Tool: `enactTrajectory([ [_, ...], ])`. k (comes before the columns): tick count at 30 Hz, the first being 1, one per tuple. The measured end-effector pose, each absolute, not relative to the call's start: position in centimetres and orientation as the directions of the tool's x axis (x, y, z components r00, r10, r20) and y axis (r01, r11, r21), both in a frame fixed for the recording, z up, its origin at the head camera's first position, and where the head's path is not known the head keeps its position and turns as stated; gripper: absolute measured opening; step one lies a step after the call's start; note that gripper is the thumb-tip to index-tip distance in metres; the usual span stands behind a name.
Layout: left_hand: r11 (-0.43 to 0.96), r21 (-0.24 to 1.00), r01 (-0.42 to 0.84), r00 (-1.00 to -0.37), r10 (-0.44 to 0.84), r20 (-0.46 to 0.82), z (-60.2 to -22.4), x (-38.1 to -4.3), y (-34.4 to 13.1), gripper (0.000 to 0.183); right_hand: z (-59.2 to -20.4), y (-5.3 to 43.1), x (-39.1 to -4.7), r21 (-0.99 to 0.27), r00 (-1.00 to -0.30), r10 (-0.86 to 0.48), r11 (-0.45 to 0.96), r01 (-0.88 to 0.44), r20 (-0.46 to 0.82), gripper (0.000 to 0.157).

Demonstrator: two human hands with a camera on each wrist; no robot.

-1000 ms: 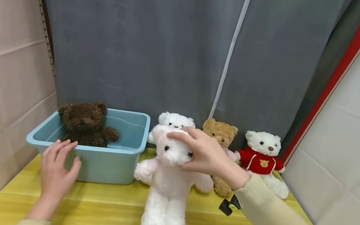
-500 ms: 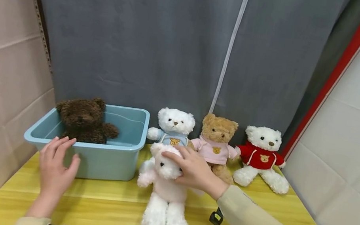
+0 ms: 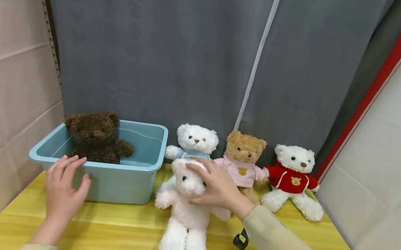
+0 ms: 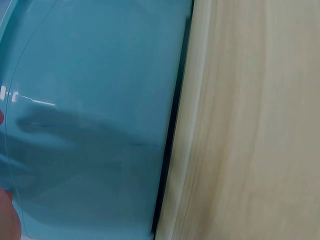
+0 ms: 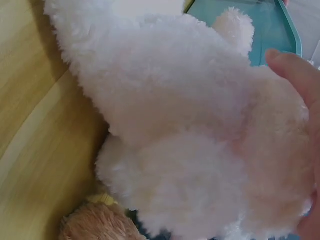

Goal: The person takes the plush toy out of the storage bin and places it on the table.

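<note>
My right hand [image 3: 222, 190] grips the head of a pale pink and white teddy bear [image 3: 191, 215], thumb and fingers on either side of its face. The bear stands nearly upright over the front middle of the table; whether its feet touch the wood I cannot tell. In the right wrist view its fluffy body [image 5: 165, 95] fills most of the frame. At the left, my left hand [image 3: 65, 190] rests with relaxed fingers at the front rim of a blue plastic bin [image 3: 121, 185]. A dark brown teddy bear [image 3: 93, 137] sits inside that bin.
Along the grey curtain [image 3: 158, 46] sit a white bear in blue [image 3: 198, 139], a tan bear in a pink hoodie [image 3: 245, 151] and a white bear in a red hoodie [image 3: 291, 181]. A light wooden table [image 3: 116, 235] lies between two pale side walls.
My right hand has lowered the pink and white teddy bear toward the table, uncovering more of the bears behind. Over the last half second it barely moved. My left hand stays at the bin.
</note>
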State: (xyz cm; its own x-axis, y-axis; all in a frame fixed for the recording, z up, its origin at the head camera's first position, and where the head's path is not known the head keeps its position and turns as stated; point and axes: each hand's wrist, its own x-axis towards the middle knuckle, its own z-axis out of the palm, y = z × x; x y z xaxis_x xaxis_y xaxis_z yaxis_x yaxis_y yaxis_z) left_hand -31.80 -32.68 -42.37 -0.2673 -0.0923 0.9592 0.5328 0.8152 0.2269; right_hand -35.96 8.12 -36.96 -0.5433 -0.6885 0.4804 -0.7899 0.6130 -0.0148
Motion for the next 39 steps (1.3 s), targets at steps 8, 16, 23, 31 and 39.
enactTrajectory([
  [8,0.814,0.221,0.538,-0.257,-0.092,0.962,-42.5,-32.0,-32.6,0.041,-36.9,8.5,-36.2,-0.045,-0.550,-0.673,0.612,-0.789,0.494,0.095],
  [16,0.814,0.214,0.540,-0.269,-0.074,0.960,-41.7,-32.4,-32.4,0.041,-36.3,8.6,-36.7,-0.020,-0.555,-0.670,0.629,-0.777,0.493,0.097],
  [23,0.812,0.237,0.533,-0.298,-0.082,0.951,-42.1,-31.8,-32.7,0.040,-36.2,8.3,-36.7,-0.043,-0.568,-0.678,0.624,-0.780,0.467,0.095],
  [31,0.815,0.233,0.531,-0.283,-0.089,0.955,-42.4,-31.6,-32.8,0.041,-35.8,8.6,-36.4,-0.038,-0.570,-0.680,0.627,-0.778,0.461,0.093],
  [39,0.814,0.237,0.531,-0.284,-0.092,0.954,-42.4,-31.8,-32.7,0.041,-35.7,9.4,-36.5,-0.030,-0.602,-0.668,0.658,-0.752,0.437,0.091],
])
